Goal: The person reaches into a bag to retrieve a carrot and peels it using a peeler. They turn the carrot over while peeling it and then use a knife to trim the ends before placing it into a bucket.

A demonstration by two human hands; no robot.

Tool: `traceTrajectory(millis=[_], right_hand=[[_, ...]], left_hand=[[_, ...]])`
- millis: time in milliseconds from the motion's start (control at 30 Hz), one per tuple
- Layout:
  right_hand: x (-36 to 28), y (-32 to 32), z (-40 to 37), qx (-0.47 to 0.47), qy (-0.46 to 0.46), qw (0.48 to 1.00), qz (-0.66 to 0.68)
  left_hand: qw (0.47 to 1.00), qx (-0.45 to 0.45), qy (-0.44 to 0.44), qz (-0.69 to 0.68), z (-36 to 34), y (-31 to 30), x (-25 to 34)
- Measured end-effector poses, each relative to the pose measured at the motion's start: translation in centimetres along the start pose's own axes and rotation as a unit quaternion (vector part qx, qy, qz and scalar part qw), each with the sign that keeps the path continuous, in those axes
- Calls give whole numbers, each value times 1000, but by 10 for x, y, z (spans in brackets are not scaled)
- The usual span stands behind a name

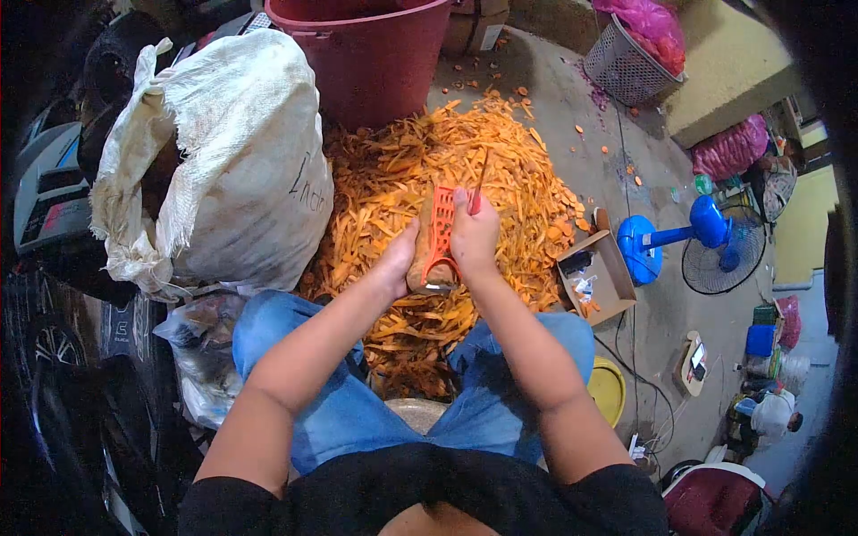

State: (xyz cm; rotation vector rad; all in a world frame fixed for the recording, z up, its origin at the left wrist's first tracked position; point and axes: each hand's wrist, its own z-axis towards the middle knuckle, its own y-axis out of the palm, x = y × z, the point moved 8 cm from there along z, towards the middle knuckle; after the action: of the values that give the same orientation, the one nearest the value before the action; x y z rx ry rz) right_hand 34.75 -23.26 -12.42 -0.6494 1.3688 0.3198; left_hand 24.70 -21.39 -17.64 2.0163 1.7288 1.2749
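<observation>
Both hands meet above a big heap of orange peelings (pixel 500 196), between the knees. My left hand (pixel 399 261) is closed along the left side of a thick brown root vegetable (pixel 418 268), whose exact kind I cannot make out. Fingers of my right hand (pixel 474 234) wrap round an orange-red peeler (pixel 442 219) with a slotted handle, which lies against the root. A thin knife (pixel 483 174) with a red handle also sticks up from the right hand, blade pointing away from me.
A white woven sack (pixel 250 170) stands left, a large red tub (pixel 366 62) behind the heap. To the right are a cardboard box (pixel 617 277), a blue fan (pixel 666 237), cables, and a yellow lid-like disc (pixel 608 393). Farther right, another person (pixel 773 415) is bent over.
</observation>
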Motion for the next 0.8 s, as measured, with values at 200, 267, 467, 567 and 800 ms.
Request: traceTrajectory(millis=[200, 267, 467, 567, 800], right_hand=[[-12, -40, 25, 156, -59, 979, -114], [19, -79, 55, 237, -27, 955, -175], [29, -118, 57, 314, 66, 940, -112], [10, -76, 48, 202, 67, 975, 55], [-24, 1, -8, -2, -40, 997, -71]], left_hand=[[987, -34, -65, 141, -9, 5, -16], [969, -85, -121, 196, -24, 18, -39], [967, -122, -129, 185, -11, 4, -47], [991, -31, -105, 74, 10, -16, -22], [1000, 21, -6, -7, 10, -13, 1]])
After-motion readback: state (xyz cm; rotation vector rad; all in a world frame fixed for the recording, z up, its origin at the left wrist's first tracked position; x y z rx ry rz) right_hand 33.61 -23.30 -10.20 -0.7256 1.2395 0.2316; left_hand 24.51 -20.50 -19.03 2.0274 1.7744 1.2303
